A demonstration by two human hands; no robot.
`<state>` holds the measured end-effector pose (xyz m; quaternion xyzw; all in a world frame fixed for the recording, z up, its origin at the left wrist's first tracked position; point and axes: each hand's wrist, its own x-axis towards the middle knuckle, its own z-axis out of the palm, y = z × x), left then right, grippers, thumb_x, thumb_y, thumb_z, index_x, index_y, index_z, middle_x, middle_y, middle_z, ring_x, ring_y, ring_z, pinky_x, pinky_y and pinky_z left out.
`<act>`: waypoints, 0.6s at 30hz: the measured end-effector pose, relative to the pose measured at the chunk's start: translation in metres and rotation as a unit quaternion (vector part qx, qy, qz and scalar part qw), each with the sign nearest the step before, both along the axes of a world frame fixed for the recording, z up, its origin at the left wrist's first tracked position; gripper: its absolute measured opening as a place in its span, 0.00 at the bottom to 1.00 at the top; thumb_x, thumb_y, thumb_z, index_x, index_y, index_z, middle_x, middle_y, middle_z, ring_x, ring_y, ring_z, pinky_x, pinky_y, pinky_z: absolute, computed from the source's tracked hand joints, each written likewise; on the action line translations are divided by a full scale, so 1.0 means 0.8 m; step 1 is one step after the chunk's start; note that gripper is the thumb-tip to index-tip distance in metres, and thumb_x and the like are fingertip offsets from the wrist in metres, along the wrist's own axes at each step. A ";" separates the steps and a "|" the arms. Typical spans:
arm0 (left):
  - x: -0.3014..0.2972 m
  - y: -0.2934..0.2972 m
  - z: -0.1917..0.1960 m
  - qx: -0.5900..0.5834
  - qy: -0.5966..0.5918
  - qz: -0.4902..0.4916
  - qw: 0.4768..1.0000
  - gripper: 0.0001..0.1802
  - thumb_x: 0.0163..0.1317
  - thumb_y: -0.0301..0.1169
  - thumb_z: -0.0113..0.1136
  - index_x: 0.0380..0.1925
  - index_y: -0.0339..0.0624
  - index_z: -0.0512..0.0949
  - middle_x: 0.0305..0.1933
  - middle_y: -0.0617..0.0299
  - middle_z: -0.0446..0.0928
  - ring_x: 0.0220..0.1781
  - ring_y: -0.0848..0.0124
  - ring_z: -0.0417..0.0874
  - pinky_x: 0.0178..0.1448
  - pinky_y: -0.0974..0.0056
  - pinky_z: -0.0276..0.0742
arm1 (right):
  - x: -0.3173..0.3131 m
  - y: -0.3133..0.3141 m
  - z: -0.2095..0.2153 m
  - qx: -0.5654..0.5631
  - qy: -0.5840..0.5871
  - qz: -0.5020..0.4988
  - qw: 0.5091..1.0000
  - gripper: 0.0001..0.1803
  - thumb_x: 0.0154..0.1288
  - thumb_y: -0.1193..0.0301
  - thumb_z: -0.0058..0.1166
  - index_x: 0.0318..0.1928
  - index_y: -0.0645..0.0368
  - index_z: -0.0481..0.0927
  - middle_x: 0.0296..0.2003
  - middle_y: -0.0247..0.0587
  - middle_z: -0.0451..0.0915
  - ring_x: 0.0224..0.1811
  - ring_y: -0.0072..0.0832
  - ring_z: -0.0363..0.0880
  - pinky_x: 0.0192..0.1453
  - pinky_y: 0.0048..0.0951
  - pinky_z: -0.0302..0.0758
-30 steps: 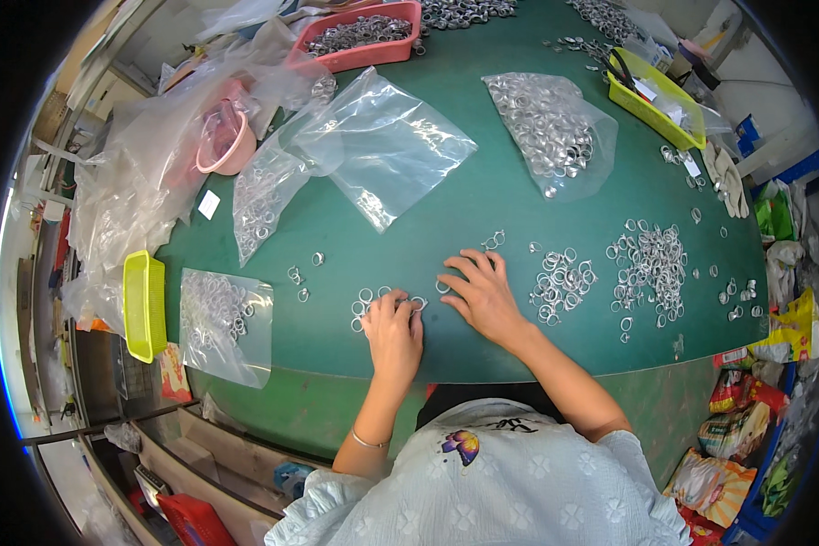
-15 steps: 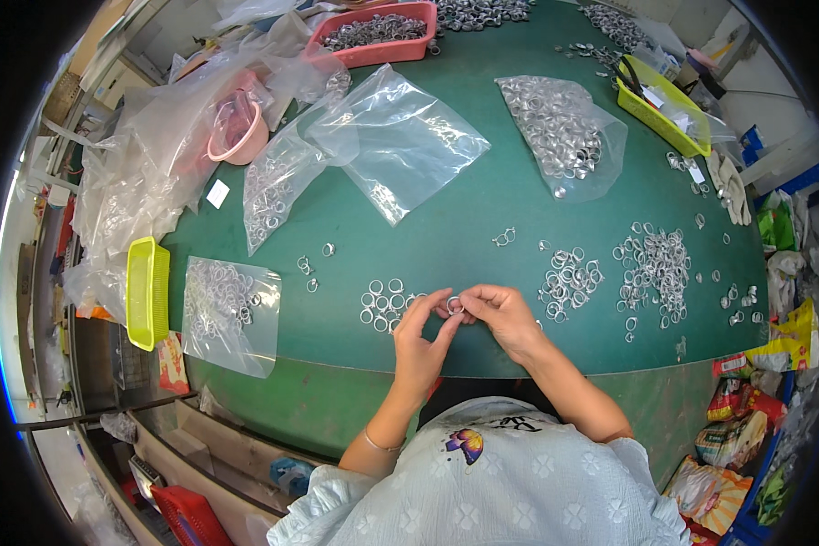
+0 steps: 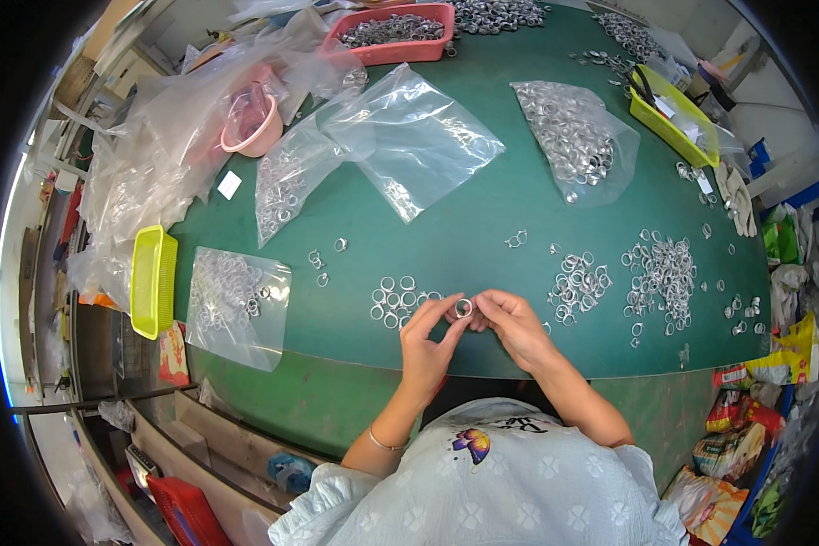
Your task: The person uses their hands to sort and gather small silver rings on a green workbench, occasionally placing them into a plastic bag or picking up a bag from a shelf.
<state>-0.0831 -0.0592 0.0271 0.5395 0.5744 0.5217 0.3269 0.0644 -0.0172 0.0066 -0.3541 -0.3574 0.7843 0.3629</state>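
A silver metal ring is pinched upright between the thumb and index finger of my left hand, just above the table's near edge. My right hand is right beside it, its fingertips drawn together at the ring's right side; whether they grip the ring or a small part is hidden. Left of my hands, several plain rings lie in a cluster, partly behind my left fingers. To the right lie a small heap of rings and a bigger heap.
A clear bag of rings lies at left, beside a yellow-green basket. Farther back are an open clear bag, another filled bag and a pink tray of metal parts. Another yellow-green basket stands at far right.
My right fingers have drawn back slightly to the right, and the ring in my left fingers now shows more fully. The whole view has shifted a little; the heaps look unchanged.
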 end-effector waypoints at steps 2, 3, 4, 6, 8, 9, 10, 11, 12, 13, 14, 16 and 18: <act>-0.002 -0.001 -0.001 -0.001 -0.003 0.001 1.000 0.16 0.51 0.17 0.67 0.43 0.34 0.82 0.33 0.60 0.79 0.35 0.72 0.77 0.42 0.69 0.74 | -0.001 -0.002 0.000 0.012 0.003 0.006 1.000 0.13 0.73 0.63 0.50 0.39 0.60 0.80 0.32 0.29 0.78 0.35 0.17 0.72 0.43 0.21 0.68; -0.003 -0.001 -0.001 -0.003 -0.002 0.001 1.000 0.16 0.51 0.17 0.67 0.43 0.34 0.82 0.33 0.59 0.79 0.35 0.72 0.77 0.42 0.69 0.74 | -0.001 -0.003 0.000 0.019 0.005 0.008 1.000 0.12 0.73 0.64 0.50 0.40 0.60 0.80 0.32 0.29 0.78 0.35 0.17 0.72 0.44 0.20 0.68; -0.004 -0.002 -0.002 -0.006 -0.002 0.000 1.000 0.16 0.51 0.18 0.67 0.42 0.34 0.82 0.33 0.59 0.79 0.35 0.72 0.77 0.42 0.68 0.74 | -0.002 -0.005 0.000 0.025 0.008 0.009 1.000 0.12 0.73 0.64 0.50 0.40 0.60 0.80 0.33 0.29 0.79 0.35 0.17 0.72 0.44 0.20 0.69; -0.003 -0.001 -0.003 -0.001 0.015 -0.002 1.000 0.16 0.50 0.17 0.67 0.42 0.34 0.82 0.32 0.59 0.79 0.35 0.72 0.78 0.42 0.68 0.74 | -0.001 -0.005 0.006 0.022 -0.008 0.007 1.000 0.11 0.72 0.66 0.51 0.41 0.61 0.80 0.34 0.30 0.80 0.36 0.16 0.73 0.46 0.21 0.70; 0.000 0.000 -0.006 0.011 0.049 -0.005 0.999 0.17 0.50 0.17 0.67 0.43 0.34 0.82 0.32 0.59 0.78 0.35 0.70 0.78 0.43 0.68 0.75 | 0.001 -0.005 0.010 0.023 -0.017 0.002 1.000 0.09 0.71 0.68 0.52 0.41 0.62 0.80 0.35 0.30 0.80 0.37 0.17 0.74 0.47 0.22 0.71; 0.001 0.000 -0.009 0.020 0.073 -0.007 0.997 0.18 0.50 0.17 0.68 0.43 0.35 0.81 0.31 0.59 0.78 0.35 0.69 0.78 0.43 0.67 0.75 | 0.001 -0.005 0.010 0.025 -0.019 -0.001 1.000 0.09 0.71 0.69 0.53 0.42 0.63 0.80 0.36 0.31 0.80 0.38 0.17 0.75 0.47 0.22 0.72; 0.002 -0.002 -0.011 0.030 0.098 -0.010 0.995 0.19 0.49 0.17 0.68 0.44 0.35 0.81 0.31 0.58 0.78 0.35 0.68 0.79 0.44 0.67 0.76 | 0.003 -0.007 0.009 0.028 -0.020 -0.006 0.999 0.08 0.70 0.70 0.54 0.42 0.63 0.80 0.37 0.31 0.81 0.38 0.17 0.75 0.48 0.22 0.73; 0.005 0.000 -0.011 0.020 0.069 -0.016 0.997 0.19 0.49 0.18 0.69 0.44 0.35 0.80 0.32 0.58 0.78 0.35 0.68 0.79 0.44 0.66 0.76 | 0.009 -0.005 -0.002 0.037 -0.023 -0.008 0.999 0.08 0.69 0.71 0.55 0.42 0.64 0.81 0.38 0.32 0.82 0.40 0.16 0.76 0.47 0.22 0.73; 0.007 -0.001 -0.012 0.014 0.060 -0.003 0.998 0.19 0.49 0.18 0.69 0.44 0.35 0.80 0.32 0.58 0.78 0.35 0.68 0.79 0.44 0.66 0.76 | 0.017 -0.001 -0.001 0.049 -0.059 -0.006 0.997 0.08 0.69 0.71 0.55 0.41 0.63 0.81 0.37 0.32 0.82 0.40 0.16 0.76 0.47 0.21 0.73; 0.009 -0.002 -0.012 0.007 0.050 0.010 0.999 0.19 0.49 0.18 0.69 0.44 0.35 0.80 0.33 0.57 0.78 0.35 0.68 0.79 0.44 0.66 0.75 | 0.026 0.003 0.001 0.059 -0.095 -0.005 0.994 0.08 0.69 0.70 0.56 0.41 0.63 0.81 0.37 0.32 0.82 0.40 0.16 0.76 0.46 0.21 0.73; 0.009 -0.004 -0.011 0.000 0.042 0.023 0.999 0.19 0.49 0.18 0.69 0.44 0.35 0.80 0.33 0.57 0.78 0.35 0.68 0.79 0.44 0.66 0.75 | 0.034 0.007 0.004 0.069 -0.130 -0.002 0.989 0.08 0.69 0.70 0.56 0.41 0.63 0.81 0.37 0.32 0.82 0.40 0.15 0.76 0.46 0.20 0.73; 0.002 -0.006 -0.020 0.004 0.075 0.009 0.997 0.18 0.50 0.17 0.68 0.43 0.35 0.80 0.34 0.56 0.78 0.35 0.68 0.79 0.44 0.66 0.75 | 0.064 0.017 -0.004 0.110 -0.175 -0.037 0.978 0.08 0.68 0.69 0.57 0.40 0.62 0.82 0.33 0.29 0.81 0.35 0.15 0.76 0.41 0.20 0.73; -0.007 -0.009 -0.032 0.008 0.096 0.005 0.995 0.17 0.50 0.16 0.67 0.43 0.35 0.80 0.34 0.57 0.78 0.34 0.69 0.78 0.44 0.67 0.75 | 0.097 0.036 0.004 0.138 -0.224 -0.041 0.964 0.08 0.68 0.69 0.57 0.40 0.62 0.82 0.31 0.28 0.81 0.32 0.14 0.75 0.37 0.19 0.72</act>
